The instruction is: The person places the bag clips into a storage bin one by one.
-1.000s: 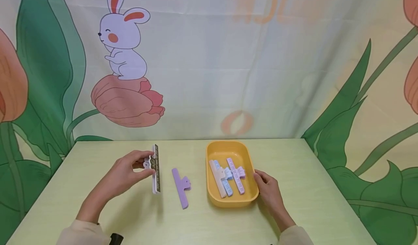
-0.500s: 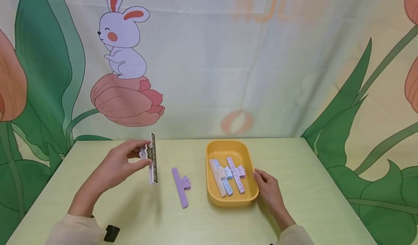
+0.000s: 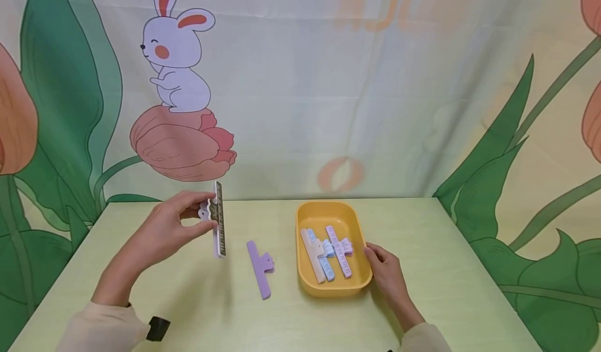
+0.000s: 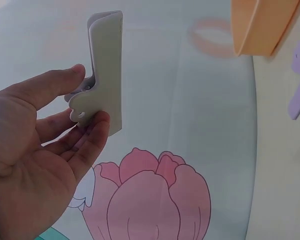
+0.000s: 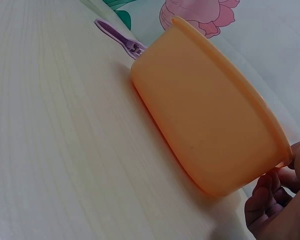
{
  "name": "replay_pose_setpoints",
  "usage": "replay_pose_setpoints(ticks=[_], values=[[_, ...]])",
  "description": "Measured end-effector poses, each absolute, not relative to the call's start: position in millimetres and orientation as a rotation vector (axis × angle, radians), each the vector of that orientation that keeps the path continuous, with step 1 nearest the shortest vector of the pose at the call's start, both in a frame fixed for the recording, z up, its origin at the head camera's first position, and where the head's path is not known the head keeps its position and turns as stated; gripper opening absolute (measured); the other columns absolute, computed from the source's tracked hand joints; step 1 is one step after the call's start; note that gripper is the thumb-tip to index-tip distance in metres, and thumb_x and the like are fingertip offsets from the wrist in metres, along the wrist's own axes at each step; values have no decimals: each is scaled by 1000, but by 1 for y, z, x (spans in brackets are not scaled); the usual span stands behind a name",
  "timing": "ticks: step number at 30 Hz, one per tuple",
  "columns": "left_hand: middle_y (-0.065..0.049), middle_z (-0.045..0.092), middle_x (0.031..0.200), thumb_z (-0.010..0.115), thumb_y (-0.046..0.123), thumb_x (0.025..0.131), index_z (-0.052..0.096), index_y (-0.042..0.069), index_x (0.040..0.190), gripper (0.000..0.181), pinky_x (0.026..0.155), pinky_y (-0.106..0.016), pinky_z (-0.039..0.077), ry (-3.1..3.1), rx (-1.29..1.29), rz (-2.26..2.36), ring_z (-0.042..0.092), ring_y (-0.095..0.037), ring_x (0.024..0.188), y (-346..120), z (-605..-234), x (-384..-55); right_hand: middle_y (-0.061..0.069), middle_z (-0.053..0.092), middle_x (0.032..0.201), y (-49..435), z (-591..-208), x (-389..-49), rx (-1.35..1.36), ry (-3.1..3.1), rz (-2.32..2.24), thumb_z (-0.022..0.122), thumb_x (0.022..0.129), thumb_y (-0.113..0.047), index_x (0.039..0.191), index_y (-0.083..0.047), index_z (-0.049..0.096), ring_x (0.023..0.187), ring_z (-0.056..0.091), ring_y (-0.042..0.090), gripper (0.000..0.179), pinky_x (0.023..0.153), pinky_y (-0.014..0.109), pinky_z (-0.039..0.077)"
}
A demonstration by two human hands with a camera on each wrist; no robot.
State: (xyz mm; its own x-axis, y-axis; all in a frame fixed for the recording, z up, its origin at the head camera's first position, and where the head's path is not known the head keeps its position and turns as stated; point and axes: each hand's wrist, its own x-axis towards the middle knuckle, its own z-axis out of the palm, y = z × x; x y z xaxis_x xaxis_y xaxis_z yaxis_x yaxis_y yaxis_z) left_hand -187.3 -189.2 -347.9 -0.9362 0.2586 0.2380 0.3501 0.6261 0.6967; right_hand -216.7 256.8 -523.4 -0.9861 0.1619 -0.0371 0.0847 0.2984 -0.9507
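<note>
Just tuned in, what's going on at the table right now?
A person's left hand pinches a long white plastic sealing clip by its handle, holding it in the air above the pale green table. The right hand grips the rim of the yellow plastic tub, which holds three clips. A purple plastic clip lies on the table between them.

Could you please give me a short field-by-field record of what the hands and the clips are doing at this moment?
left hand: pinches a white clip, lifted off the table
right hand: holds the near right rim of the yellow tray
in tray: three clips, cream, blue, pink
on table: purple clip between white clip and tray
backdrop: rabbit and tulip cloth
</note>
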Motion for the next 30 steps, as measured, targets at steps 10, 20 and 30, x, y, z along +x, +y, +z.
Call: replay_pose_setpoints(ticks=[10, 20, 30], values=[[-11, 62, 128, 80, 20, 93, 57, 2, 144, 58, 98, -45, 54, -2742, -505, -1210, 65, -28, 113, -189, -345, -187, 22, 62, 138, 256, -523, -216, -244, -2479, 1796, 58, 108, -23, 139, 3, 62, 121, 62, 30, 42, 94, 28, 56], [-14, 61, 129, 79, 18, 94, 57, 1, 144, 58, 95, -43, 56, -2749, -498, -1228, 66, -30, 114, -186, -347, -190, 21, 62, 138, 257, -523, -216, -257, -2487, 1804, 58, 108, -25, 140, 3, 61, 120, 62, 30, 43, 96, 32, 56], [-15, 60, 129, 79, 18, 94, 56, 1, 145, 58, 97, -48, 56, -2770, -483, -1230, 66, -32, 114, -179, -349, -194, 21, 63, 137, 257, -520, -216, -253, -2481, 1814, 58, 108, -24, 139, 3, 62, 121, 62, 31, 42, 97, 34, 56]])
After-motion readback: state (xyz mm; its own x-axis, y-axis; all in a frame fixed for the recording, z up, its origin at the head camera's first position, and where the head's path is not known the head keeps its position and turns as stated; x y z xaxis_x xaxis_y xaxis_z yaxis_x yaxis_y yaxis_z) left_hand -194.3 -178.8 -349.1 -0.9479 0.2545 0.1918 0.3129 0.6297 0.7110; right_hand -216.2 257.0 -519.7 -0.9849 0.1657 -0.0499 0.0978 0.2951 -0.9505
